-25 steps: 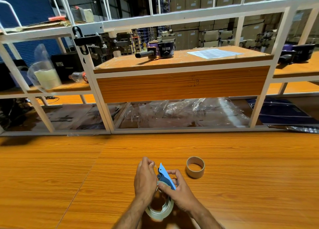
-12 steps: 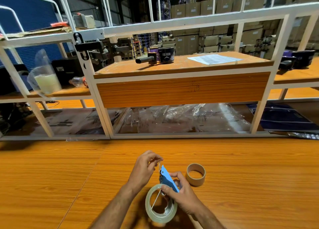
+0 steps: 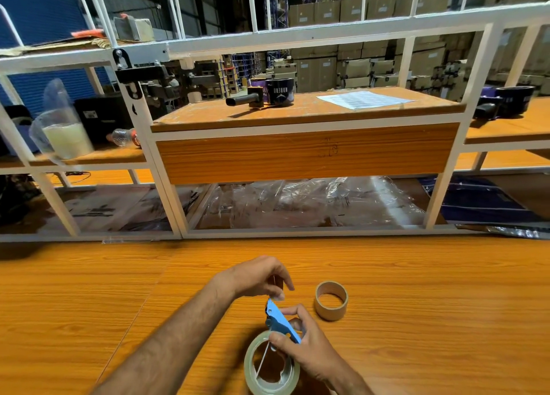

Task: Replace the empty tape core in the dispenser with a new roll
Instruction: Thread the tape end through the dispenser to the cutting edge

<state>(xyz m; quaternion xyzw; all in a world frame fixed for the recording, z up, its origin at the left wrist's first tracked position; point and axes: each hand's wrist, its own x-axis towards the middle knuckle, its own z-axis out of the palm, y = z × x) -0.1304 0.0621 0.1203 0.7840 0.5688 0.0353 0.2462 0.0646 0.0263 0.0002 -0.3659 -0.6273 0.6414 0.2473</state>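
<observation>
- Low on the orange wooden desk (image 3: 89, 299), both bare hands meet over a blue tape dispenser (image 3: 279, 323).
- Right hand (image 3: 306, 350): its grip is closed around the dispenser's blue body, thumb on the near side, fingers curled over the far side.
- A new roll of clear tape (image 3: 269, 365) sits at the dispenser's lower end, standing on its edge on the desk, its open centre facing the camera.
- Left hand (image 3: 259, 278): fingertips pinched together just above the dispenser's upper tip; a thin strip seems to be between them, but it is too small to tell for sure.
- An empty brown cardboard core (image 3: 331, 300) stands on the desk just right of the hands, touching neither.
- Behind the desk stands a white-framed shelf unit (image 3: 306, 118).
</observation>
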